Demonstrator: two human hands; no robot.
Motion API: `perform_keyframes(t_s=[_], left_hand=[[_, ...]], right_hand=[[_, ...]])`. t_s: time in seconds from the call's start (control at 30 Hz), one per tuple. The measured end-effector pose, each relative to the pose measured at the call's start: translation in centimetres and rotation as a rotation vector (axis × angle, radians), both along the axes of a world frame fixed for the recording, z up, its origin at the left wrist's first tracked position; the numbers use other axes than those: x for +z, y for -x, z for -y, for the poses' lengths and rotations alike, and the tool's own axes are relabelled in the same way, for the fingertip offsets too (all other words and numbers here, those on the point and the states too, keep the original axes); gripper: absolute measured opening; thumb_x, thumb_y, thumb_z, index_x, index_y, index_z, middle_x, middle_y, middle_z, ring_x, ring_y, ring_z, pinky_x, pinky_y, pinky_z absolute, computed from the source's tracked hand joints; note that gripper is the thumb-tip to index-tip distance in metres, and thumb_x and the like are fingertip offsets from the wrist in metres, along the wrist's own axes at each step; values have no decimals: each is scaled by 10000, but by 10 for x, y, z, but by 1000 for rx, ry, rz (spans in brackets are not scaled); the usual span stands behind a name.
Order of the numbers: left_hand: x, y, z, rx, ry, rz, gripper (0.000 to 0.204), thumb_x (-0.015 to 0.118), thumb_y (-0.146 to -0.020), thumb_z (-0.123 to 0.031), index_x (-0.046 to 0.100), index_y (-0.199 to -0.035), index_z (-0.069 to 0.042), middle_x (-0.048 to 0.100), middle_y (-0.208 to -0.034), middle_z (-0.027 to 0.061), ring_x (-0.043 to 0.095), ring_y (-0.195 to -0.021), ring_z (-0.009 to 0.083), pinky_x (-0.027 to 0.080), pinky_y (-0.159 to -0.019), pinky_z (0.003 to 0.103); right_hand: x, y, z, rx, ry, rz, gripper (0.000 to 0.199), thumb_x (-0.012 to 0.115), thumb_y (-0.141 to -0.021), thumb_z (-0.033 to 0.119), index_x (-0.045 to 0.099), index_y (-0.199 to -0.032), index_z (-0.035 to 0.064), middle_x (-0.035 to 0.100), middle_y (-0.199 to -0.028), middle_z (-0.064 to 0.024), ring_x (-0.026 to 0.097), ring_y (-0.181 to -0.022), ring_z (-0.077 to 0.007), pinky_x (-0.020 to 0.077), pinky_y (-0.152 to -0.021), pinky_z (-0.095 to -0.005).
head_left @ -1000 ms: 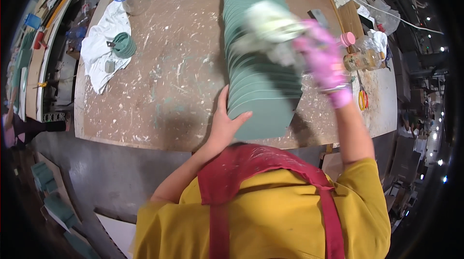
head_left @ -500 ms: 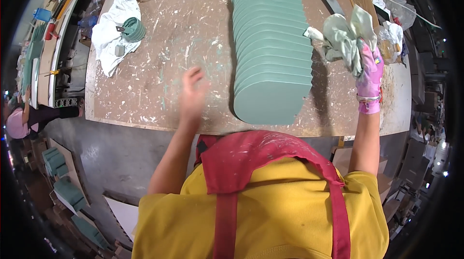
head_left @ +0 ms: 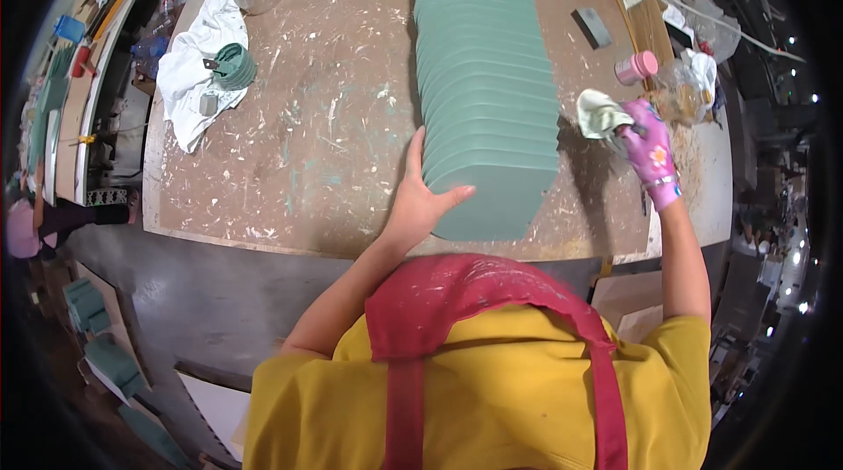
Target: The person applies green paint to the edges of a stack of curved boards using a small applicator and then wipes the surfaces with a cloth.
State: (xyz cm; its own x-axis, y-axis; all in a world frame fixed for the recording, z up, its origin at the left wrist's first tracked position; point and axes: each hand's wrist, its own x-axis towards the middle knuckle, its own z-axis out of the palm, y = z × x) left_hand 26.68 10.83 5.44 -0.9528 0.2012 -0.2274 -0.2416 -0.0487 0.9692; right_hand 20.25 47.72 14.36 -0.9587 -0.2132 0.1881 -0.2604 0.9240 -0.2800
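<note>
Back on the stack since half a sec ago: left hand (head_left: pixel 420 200), which was lifted over bare worktop (head_left: pixel 290 163) w/ fingers spread, now lies flat and open against the near-left edge of the row of green panels (head_left: pixel 487 93), thumb hooked over the front panel's top face, fingers along its left side. Right hand (head_left: pixel 652 152), in a pink patterned glove, has dropped a bit toward the person and sits just right of the row, closed around a crumpled pale-green rag (head_left: pixel 600 112); rag is off the panels now, clear of their right edge, whereas a sec ago it was pressed on top of the stack. Panels themselves haven't shifted: overlapped like shingles, running away from both hands up the middle of the worktop. My read: one wipe pass is over, left hand is bracing the stack again, rag hand is between strokes. Beyond the right hand, a pink-capped jar (head_left: pixel 636 67) and a clear bag w/ bits in it. Far left of the left hand, a white cloth (head_left: pixel 198 57) w/ a green tape roll (head_left: pixel 234 64) on it. Can't tell if the front panel is wet or coated.
</note>
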Motion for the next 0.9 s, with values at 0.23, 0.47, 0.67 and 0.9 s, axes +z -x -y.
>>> perform_keyframes(t_s=[0.23, 0.47, 0.67, 0.9], left_hand=[[-7, 0, -3, -2, -97, 34, 1055, 807, -741, -113, 85, -1498, 15, 391, -1397, 219, 485, -1215, 257, 422, -1015, 351], [-3, 3, -1, 3, -155, 73, 1021, 783, -747, -67, 95, -1497, 9, 391, -1394, 214, 488, -1211, 246, 454, -980, 357], [-3, -1, -5, 42, -88, 6, 985, 754, -762, -41, 112, -1508, -34, 488, -1332, 171, 524, -1191, 236, 457, -983, 350], [-30, 4, -7, 29, -32, -143, 989, 801, -730, -70, 163, -1484, -14, 421, -1398, 191, 445, -1287, 253, 429, -1019, 367]], right_hand=[[-17, 29, 179, 403, 50, -32, 304, 701, -690, 72, 592, -972, 53, 563, -987, -150, 568, -938, -362, 476, -806, -447], [-16, 56, 184, 615, 56, 100, 319, 665, -791, 155, 621, -1100, 92, 603, -1083, -143, 603, -1001, -336, 499, -864, -435], [28, 38, 88, 39, -12, 139, 245, 661, -833, 242, 661, -1036, 104, 672, -924, -113, 672, -853, -264, 549, -781, -385], [-6, -45, 187, 524, 47, 54, 290, 684, -680, 125, 551, -936, 95, 540, -909, -93, 595, -876, -306, 498, -740, -447]])
